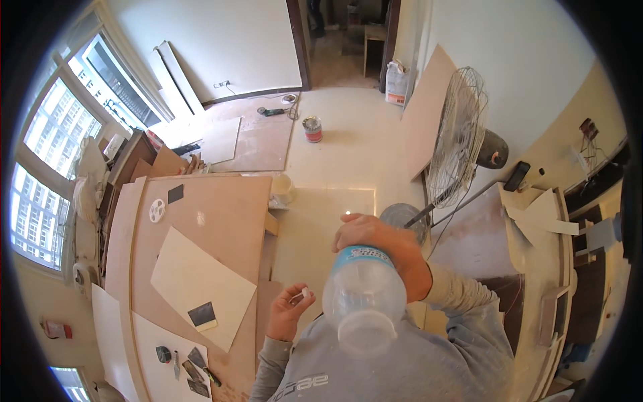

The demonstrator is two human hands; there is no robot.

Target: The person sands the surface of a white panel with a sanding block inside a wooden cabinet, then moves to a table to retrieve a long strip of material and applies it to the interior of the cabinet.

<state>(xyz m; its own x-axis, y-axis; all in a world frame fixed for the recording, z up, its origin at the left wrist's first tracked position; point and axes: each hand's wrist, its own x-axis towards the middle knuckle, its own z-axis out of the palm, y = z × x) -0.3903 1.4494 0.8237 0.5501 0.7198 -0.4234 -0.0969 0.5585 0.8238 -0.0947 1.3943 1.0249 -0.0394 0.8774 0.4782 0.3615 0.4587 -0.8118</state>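
Note:
My right hand (378, 238) is wrapped round a large clear plastic bottle (365, 291) with a blue label. The bottle is tilted in front of my chest, its rounded clear part turned up close below the view. Lower and to the left, my left hand (288, 311) pinches a small white piece (305, 292) that looks like a bottle cap. Both forearms are in grey sleeves. Left of that hand, a pale cut sheet (204, 288) lies on a wooden worktable (228, 208), with a dark sanding pad (201, 313) on it.
A tape measure (163, 354), knife and dark pads lie on the table's near part; a white reel (157, 210) lies farther back. A standing fan (459, 137) is on the right. A paint can (312, 129) and a power tool (271, 112) stand on the floor ahead.

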